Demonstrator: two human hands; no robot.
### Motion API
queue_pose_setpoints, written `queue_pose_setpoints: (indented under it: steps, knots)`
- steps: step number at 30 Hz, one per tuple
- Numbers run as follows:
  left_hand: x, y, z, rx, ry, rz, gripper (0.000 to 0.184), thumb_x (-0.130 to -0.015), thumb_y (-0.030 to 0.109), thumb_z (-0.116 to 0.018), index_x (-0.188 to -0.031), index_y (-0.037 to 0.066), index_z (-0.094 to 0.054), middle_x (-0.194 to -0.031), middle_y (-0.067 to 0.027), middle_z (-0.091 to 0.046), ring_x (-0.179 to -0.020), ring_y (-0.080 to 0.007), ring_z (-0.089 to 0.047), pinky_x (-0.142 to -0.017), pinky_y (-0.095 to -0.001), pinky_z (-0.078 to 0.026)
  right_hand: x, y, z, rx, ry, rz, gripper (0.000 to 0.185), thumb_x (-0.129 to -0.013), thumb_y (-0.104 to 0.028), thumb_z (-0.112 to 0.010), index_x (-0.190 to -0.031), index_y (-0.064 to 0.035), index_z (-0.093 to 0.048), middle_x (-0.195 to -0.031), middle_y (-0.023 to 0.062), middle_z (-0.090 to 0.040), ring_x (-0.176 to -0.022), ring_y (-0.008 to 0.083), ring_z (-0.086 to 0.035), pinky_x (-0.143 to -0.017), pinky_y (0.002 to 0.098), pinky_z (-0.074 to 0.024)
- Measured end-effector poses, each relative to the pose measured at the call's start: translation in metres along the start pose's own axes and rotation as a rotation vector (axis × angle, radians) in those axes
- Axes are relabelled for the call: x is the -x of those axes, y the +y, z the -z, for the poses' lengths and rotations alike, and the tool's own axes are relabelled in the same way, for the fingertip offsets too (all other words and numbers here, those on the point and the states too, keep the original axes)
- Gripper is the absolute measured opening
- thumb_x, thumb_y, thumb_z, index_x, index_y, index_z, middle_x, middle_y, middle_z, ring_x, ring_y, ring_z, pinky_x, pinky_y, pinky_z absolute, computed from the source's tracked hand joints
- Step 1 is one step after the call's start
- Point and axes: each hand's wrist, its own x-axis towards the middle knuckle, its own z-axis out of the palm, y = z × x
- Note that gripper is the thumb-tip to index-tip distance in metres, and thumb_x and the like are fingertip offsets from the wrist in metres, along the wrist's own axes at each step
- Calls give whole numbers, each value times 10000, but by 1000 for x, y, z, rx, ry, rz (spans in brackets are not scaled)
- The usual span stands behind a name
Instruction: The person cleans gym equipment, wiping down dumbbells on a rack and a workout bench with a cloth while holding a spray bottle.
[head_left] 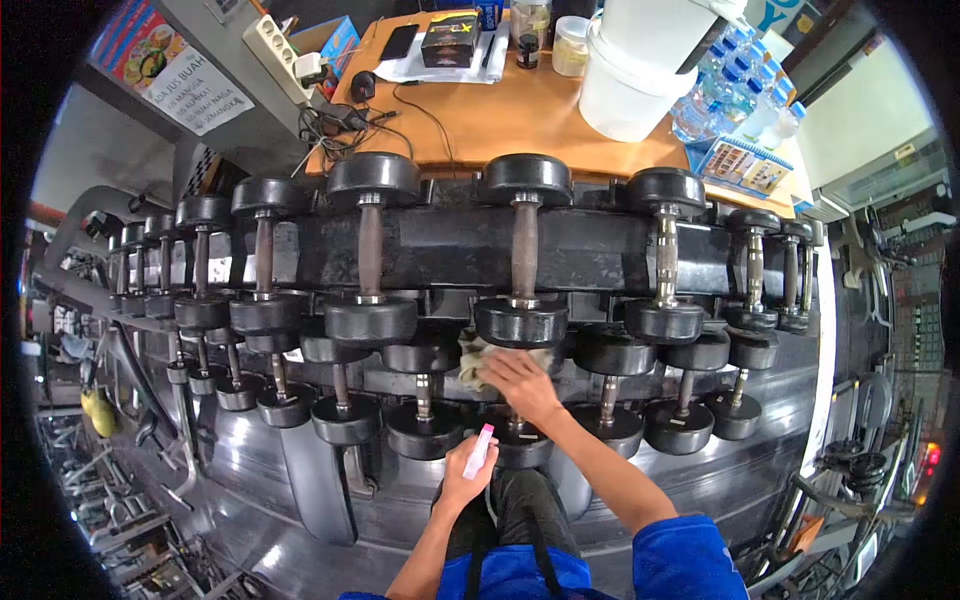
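Observation:
My right hand [520, 382] presses a crumpled beige-grey cloth [484, 362] onto the far head of a black dumbbell in the lower row; the cloth covers most of that head. The near head [522, 446] of the same dumbbell shows below my wrist. Closed around a slim white tube or bottle with a pink top [480, 452], my left hand [464, 478] is held close to my body, just in front of the lower row. Left of the cloth lies another dumbbell [424, 398], and one more [610, 400] is to its right.
A two-tier rack [446, 246] carries several black dumbbells. Behind it stands a wooden table [500, 125] with white buckets [630, 95], water bottles [725, 95], a small calendar [745, 165], a phone [399, 42], and cables [345, 120]. A bench pad [318, 487] stands at lower left.

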Motion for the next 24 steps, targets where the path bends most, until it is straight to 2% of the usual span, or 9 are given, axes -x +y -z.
queue_pose_setpoints:
  steps: [2,4,7,10,13,15,17,19,24]
  knots:
    - [0,6,0,20,-4,87,97,-845,39,-686,-941,32,-679,-773,-123,-675,-674,-228,-678,-630,-339,-527,20,11,13,-68,138,-190,358,-833,10,-551,-1158,-108,-646,-1285,82,-621,-1196,269,-581,-1026,414,-456]
    - [3,8,1,44,-12,131,96,-846,40,-686,-942,32,-680,-770,-112,-670,-661,-209,-663,-626,-327,-519,43,20,13,-153,257,-427,386,-812,50,-546,-1164,-82,-636,-1251,124,-631,-1121,320,-617,-958,426,-510]
    - [7,4,-1,46,-11,127,103,-850,40,-688,-952,31,-680,-762,-92,-663,-645,-179,-638,-613,-314,-504,66,38,-29,-363,341,-1092,231,-920,-35,-552,-1144,-13,-606,-997,251,-662,-892,456,-633,-739,487,-504]
    - [15,-3,-7,42,-4,122,108,-851,41,-689,-958,34,-677,-748,-85,-654,-634,-173,-626,-604,-309,-498,55,33,-28,-481,463,-1220,192,-961,-61,-530,-1131,-9,-604,-901,288,-641,-840,476,-621,-713,480,-484]
    - [19,-2,-13,57,24,143,113,-851,41,-691,-963,38,-675,-736,-78,-645,-621,-162,-610,-593,-301,-491,52,18,-16,-435,549,-1038,183,-932,-31,-547,-1098,19,-607,-904,289,-638,-836,475,-617,-715,456,-494]
    - [26,1,-15,59,20,224,116,-851,42,-693,-966,41,-676,-735,-76,-643,-617,-153,-603,-589,-296,-487,40,14,-2,-149,423,-554,284,-775,69,-575,-1012,-44,-684,-1102,171,-676,-1059,389,-611,-932,451,-469]
    - [29,-6,-20,31,20,159,121,-882,54,-671,-1002,45,-658,-685,-34,-623,-571,-105,-599,-537,-266,-480,12,-5,17,-9,256,-232,394,-763,13,-596,-1114,-142,-685,-1201,62,-661,-1106,296,-606,-1003,455,-452]
    - [29,-10,-26,8,22,98,125,-898,61,-661,-1022,48,-649,-658,-14,-612,-549,-81,-597,-510,-253,-476,-7,-5,7,4,171,-111,418,-782,-37,-605,-1162,-197,-673,-1207,9,-651,-1073,250,-614,-997,454,-457]
    - [26,7,-23,22,56,141,118,-872,43,-675,-990,41,-663,-692,-51,-633,-597,-119,-615,-557,-278,-489,-13,9,-6,-50,76,-259,415,-803,-64,-603,-1173,-237,-672,-1125,-30,-652,-1045,218,-620,-937,448,-491]
